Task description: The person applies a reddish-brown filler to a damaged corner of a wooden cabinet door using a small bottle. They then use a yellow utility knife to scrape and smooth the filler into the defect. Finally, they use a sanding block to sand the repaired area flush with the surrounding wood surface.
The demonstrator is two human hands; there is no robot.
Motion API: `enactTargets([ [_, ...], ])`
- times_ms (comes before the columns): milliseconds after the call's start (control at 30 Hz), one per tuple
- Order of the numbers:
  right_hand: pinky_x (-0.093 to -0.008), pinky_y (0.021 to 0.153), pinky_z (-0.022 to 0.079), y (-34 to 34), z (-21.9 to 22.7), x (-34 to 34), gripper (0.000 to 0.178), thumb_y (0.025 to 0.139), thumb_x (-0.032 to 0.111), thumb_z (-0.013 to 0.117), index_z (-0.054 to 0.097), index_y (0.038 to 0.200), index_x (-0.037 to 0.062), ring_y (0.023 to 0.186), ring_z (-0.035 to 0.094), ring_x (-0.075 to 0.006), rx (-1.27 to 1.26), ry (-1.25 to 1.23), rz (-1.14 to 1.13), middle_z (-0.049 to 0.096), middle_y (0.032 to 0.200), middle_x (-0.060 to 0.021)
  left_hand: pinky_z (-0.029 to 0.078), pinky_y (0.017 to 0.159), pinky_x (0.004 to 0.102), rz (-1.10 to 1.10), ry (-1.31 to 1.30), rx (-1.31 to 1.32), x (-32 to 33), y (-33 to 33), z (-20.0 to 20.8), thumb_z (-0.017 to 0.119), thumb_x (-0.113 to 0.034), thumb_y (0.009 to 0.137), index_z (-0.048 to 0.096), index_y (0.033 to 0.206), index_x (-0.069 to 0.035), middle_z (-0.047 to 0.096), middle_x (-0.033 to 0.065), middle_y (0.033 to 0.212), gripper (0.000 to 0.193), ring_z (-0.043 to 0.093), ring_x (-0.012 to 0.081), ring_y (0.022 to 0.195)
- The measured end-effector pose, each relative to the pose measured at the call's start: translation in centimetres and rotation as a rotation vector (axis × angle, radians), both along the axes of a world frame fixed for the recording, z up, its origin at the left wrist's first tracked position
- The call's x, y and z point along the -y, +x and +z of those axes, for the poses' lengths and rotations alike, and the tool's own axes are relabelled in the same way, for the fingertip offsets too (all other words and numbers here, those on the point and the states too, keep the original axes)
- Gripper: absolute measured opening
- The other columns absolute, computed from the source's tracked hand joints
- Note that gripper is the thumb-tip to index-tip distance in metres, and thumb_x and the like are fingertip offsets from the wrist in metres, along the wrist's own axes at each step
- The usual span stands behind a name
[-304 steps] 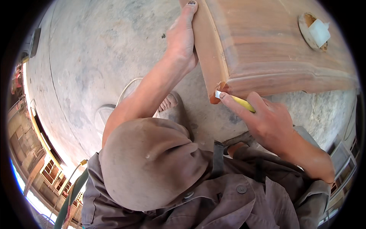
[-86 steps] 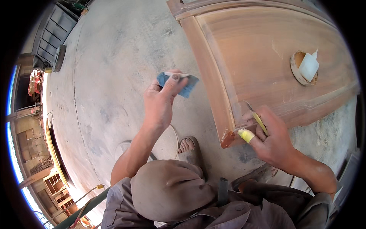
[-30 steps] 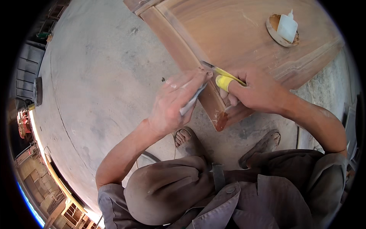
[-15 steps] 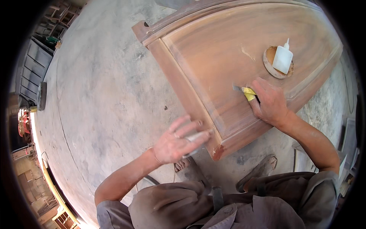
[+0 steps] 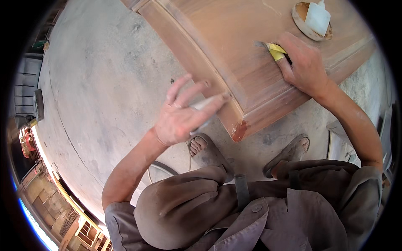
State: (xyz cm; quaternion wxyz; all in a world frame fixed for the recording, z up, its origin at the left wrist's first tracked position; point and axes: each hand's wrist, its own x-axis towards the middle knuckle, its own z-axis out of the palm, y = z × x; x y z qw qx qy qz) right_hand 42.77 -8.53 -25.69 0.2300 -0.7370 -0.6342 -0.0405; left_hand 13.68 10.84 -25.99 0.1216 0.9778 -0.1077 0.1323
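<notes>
My right hand [image 5: 307, 67] rests on the wooden panel [image 5: 234, 62], closed around a yellow-handled knife [image 5: 276, 51]. Its thin metal blade points left, just over the wood. My left hand [image 5: 184, 108] is off the panel's left edge, near its front corner, with a pale, flattish object [image 5: 204, 103] between thumb and fingers. Motion blur hides what kind it is. Two of that hand's fingers stick out. Beyond my right hand, a white squeeze bottle [image 5: 318, 19] lies in a shallow round dish [image 5: 310, 34] on the panel.
The panel's raised moulding [image 5: 201, 54] runs along its left side, and its front corner [image 5: 239, 130] is reddish. Below are my sandalled feet [image 5: 205, 150] on the concrete floor [image 5: 104, 83]. A thin hose [image 5: 162, 167] lies by my left leg. Wooden frames [image 5: 86, 234] stand at lower left.
The view has shifted, so the panel sits higher in the picture. My left hand has moved a little farther along the panel's left edge. My right hand keeps its hold on the knife.
</notes>
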Motion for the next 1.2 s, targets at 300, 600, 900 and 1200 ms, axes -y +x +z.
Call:
enactTargets([
  [300,-0.045,0.074,0.054,-0.2,0.0,0.2,0.023,0.093,0.008,0.071,0.062,0.114,0.0048,0.09,0.066,-0.0398,-0.015,-0.086,-0.017,0.065,0.1,-0.0155,0.039,0.123,0.0521,-0.053,-0.066,0.075,1.6,-0.7,-0.8,0.073,-0.012,0.076,0.073,0.132,-0.013,0.078,-0.0046,0.107,0.056,0.062,0.0241,0.125],
  [600,-0.0451,0.078,0.055,0.4,-1.0,0.7,0.029,0.094,0.008,0.07,0.063,0.121,0.005,0.095,0.067,-0.0406,0.016,-0.069,-0.01,0.068,0.106,-0.0163,0.037,0.123,0.0504,-0.112,-0.118,0.078,3.4,-1.9,-1.9,0.079,-0.01,0.082,0.073,0.13,-0.015,0.079,-0.0051,0.123,0.049,0.062,0.0244,0.128],
  [900,-0.0449,0.08,0.055,0.6,-0.8,0.7,0.029,0.094,0.008,0.07,0.063,0.122,0.0047,0.097,0.068,-0.0412,0.013,-0.078,-0.01,0.069,0.107,-0.0176,0.034,0.121,0.0504,-0.106,-0.131,0.055,2.4,-1.9,-1.6,0.073,-0.001,0.082,0.071,0.135,-0.013,0.079,-0.0051,0.125,0.054,0.06,0.0271,0.128],
  [1200,-0.0451,0.081,0.055,0.6,-0.5,0.4,0.029,0.094,0.007,0.07,0.063,0.121,0.0038,0.098,0.068,-0.0412,0.024,-0.075,0.005,0.07,0.107,-0.0176,0.036,0.122,0.0478,-0.096,0.05,0.337,-1.2,0.0,-4.2,0.078,-0.008,0.084,0.077,0.125,-0.017,0.078,-0.0081,0.12,0.041,0.062,0.0242,0.123],
])
